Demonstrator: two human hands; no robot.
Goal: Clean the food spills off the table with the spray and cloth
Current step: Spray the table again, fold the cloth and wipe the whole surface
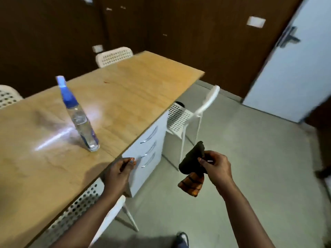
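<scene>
A clear spray bottle point(80, 120) with a blue nozzle stands upright on the wooden table point(125, 90), near its front edge. A small reddish spot point(107, 82) marks the tabletop farther back. My right hand point(215, 167) grips a dark cloth point(192, 163) with an orange checked end, held over the floor to the right of the table. Beside the table's edge, my left hand point(119, 171) hovers with fingers loosely curled and holds nothing.
White perforated chairs stand around the table: one point(188, 115) tucked at the right side, one point(114, 56) at the far end, one point(7, 95) at the left, one point(86, 208) below me. A white drawer unit point(146, 151) sits under the table. A pale door point(293, 65) is at right.
</scene>
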